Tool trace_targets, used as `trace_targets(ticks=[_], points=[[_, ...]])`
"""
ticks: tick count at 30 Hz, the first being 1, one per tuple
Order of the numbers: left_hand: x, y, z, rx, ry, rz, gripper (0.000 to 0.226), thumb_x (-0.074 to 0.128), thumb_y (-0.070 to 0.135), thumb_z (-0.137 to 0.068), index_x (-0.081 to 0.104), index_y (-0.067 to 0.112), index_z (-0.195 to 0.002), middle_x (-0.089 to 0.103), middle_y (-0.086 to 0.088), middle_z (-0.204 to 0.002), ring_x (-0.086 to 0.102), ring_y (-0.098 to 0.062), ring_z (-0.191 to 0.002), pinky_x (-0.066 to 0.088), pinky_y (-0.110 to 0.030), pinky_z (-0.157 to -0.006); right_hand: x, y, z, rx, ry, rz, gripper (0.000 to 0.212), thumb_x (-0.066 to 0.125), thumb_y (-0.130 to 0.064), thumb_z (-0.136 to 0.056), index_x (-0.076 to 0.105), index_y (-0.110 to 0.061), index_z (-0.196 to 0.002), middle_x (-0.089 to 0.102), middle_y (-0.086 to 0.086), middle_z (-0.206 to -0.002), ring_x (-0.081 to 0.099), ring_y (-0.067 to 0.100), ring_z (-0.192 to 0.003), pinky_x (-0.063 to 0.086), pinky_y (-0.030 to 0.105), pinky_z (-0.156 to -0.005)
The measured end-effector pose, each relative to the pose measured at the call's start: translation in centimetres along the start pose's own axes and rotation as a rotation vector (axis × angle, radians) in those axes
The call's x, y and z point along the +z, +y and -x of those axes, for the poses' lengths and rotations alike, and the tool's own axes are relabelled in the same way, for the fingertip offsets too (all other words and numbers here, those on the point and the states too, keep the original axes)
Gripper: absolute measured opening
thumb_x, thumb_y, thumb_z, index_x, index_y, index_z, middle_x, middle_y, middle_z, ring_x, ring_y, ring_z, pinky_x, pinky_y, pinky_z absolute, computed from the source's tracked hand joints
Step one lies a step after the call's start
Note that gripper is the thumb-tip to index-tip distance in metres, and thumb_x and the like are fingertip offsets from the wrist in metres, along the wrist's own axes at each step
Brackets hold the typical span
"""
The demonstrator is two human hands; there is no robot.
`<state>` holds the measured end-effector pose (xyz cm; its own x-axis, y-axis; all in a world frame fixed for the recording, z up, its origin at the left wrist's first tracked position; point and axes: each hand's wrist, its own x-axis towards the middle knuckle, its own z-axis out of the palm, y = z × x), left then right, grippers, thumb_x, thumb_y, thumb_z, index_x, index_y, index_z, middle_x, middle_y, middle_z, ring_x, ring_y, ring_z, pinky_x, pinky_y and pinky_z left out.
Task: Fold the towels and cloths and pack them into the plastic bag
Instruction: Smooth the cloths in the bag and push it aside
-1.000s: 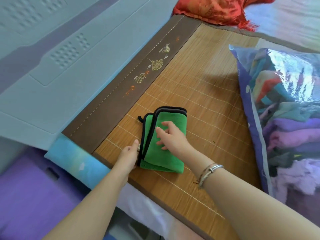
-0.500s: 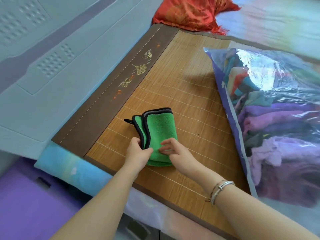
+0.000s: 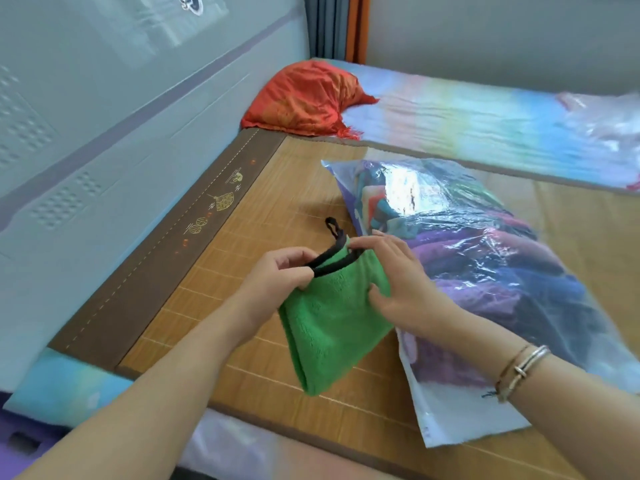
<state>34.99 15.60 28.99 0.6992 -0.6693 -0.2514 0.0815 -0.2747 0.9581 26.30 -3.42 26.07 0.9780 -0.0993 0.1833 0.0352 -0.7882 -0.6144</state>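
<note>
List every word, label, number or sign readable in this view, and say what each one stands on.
No text can be read.
Mat border: embroidered fan and lantern motifs with small marks beside them, too blurred to read.
Plastic bag: tiny print near its lower corner, too small.
Wall panel: round emblem, unreadable.

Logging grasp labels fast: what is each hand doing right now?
Left hand: pinches the black-trimmed top edge of the folded green towel.
Right hand: grips the same towel's right side, thumb in front.

Towel (image 3: 332, 327): green, matt, napped cloth with black edging. Bag (image 3: 491, 258): glossy, crinkled clear plastic. Mat (image 3: 263, 216): slatted bamboo, smooth. Pillow (image 3: 304, 98): shiny orange fabric.
</note>
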Motion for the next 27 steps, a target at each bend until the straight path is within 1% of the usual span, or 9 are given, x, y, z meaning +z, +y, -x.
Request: trace_targets(ticks=[3,7,10,14,17,19,20,22,27], points=[[2.9,2.3,0.3,0.015,-0.093,-0.011,0.029,0.045,0.010,-0.061,0.064,0.009,-0.082,0.059,-0.007,-0.073,0.056,-0.017,-0.066,0.046,-0.026,-0.059,-4.3,0.4,1.6,-0.043,-0.023,0.082,0.041,0.050,-0.022,-0.068,0.050,-0.024,-0.110,0.051,-0.017,-0.106,0.041,0.013,-0.113,0.033,0.034,-0.099],[7.8,4.2,0.6,0.027,-0.118,0.009,0.030,0.045,0.010,-0.058,0.062,0.012,-0.083,0.059,-0.005,-0.074,0.056,-0.016,-0.065,0.046,-0.021,-0.055,-9.3,2.0,4.6,-0.117,0.084,0.220,0.016,0.049,-0.026,-0.069,0.049,-0.021,-0.084,0.047,-0.015,-0.083,0.038,0.014,-0.088,0.029,0.024,-0.073],[11.8,5.5,0.8,0.047,-0.118,-0.009,0.038,0.047,0.010,-0.057,0.061,0.016,-0.091,0.063,-0.004,-0.086,0.060,-0.018,-0.073,0.049,-0.027,-0.062,-12.5,3.3,7.5,-0.145,0.207,0.237,0.013,0.049,-0.020,-0.068,0.049,-0.017,-0.081,0.049,-0.006,-0.087,0.039,0.017,-0.091,0.031,0.025,-0.073],[18.1,7.5,1.6,0.165,-0.161,-0.050,0.039,0.046,0.011,-0.055,0.067,0.027,-0.084,0.059,0.005,-0.113,0.063,-0.017,-0.089,0.049,-0.026,-0.066,-15.9,5.1,11.6,-0.248,0.232,0.201,0.017,0.047,-0.014,-0.063,0.041,-0.012,-0.079,0.053,-0.002,-0.116,0.044,0.020,-0.113,0.037,0.031,-0.089],[22.9,8.7,2.2,0.255,-0.221,-0.052,0.042,0.042,0.006,-0.056,0.070,0.019,-0.085,0.063,-0.012,-0.094,0.060,-0.023,-0.077,0.052,-0.024,-0.059,-18.1,6.8,15.0,-0.306,0.241,0.113,0.016,0.042,-0.016,-0.064,0.042,-0.024,-0.077,0.059,-0.004,-0.119,0.041,0.010,-0.128,0.031,0.022,-0.102],[25.9,8.6,2.6,0.334,-0.212,-0.037,0.043,0.041,0.004,-0.055,0.069,0.007,-0.087,0.062,-0.019,-0.090,0.057,-0.027,-0.077,0.053,-0.027,-0.061,-19.0,8.1,17.9,-0.256,0.295,0.046,0.018,0.042,-0.016,-0.065,0.040,-0.031,-0.074,0.063,-0.005,-0.102,0.050,0.009,-0.115,0.039,0.028,-0.095],[27.2,8.2,2.8,0.373,-0.209,-0.054,0.040,0.042,0.002,-0.057,0.068,0.004,-0.087,0.063,-0.018,-0.088,0.059,-0.025,-0.075,0.054,-0.026,-0.059,-19.1,9.0,19.5,-0.231,0.330,0.027,0.013,0.043,-0.016,-0.066,0.040,-0.027,-0.073,0.060,-0.007,-0.088,0.054,0.009,-0.097,0.042,0.030,-0.082],[29.6,6.9,3.5,0.453,-0.209,-0.115,0.033,0.044,-0.002,-0.070,0.070,0.005,-0.089,0.067,-0.011,-0.083,0.061,-0.016,-0.070,0.053,-0.023,-0.057,-19.0,10.7,22.8,-0.204,0.400,0.041,0.009,0.044,-0.017,-0.067,0.039,-0.017,-0.075,0.046,-0.009,-0.068,0.043,0.010,-0.067,0.033,0.029,-0.061],[34.0,1.5,6.4,0.641,-0.060,-0.322,0.020,0.056,0.004,-0.087,0.068,0.017,-0.096,0.073,0.000,-0.096,0.066,-0.012,-0.084,0.052,-0.030,-0.081,-16.7,14.2,30.7,-0.158,0.483,0.137,0.018,0.051,-0.004,-0.080,0.036,-0.013,-0.086,0.044,0.002,-0.070,0.040,0.018,-0.065,0.034,0.034,-0.059]])
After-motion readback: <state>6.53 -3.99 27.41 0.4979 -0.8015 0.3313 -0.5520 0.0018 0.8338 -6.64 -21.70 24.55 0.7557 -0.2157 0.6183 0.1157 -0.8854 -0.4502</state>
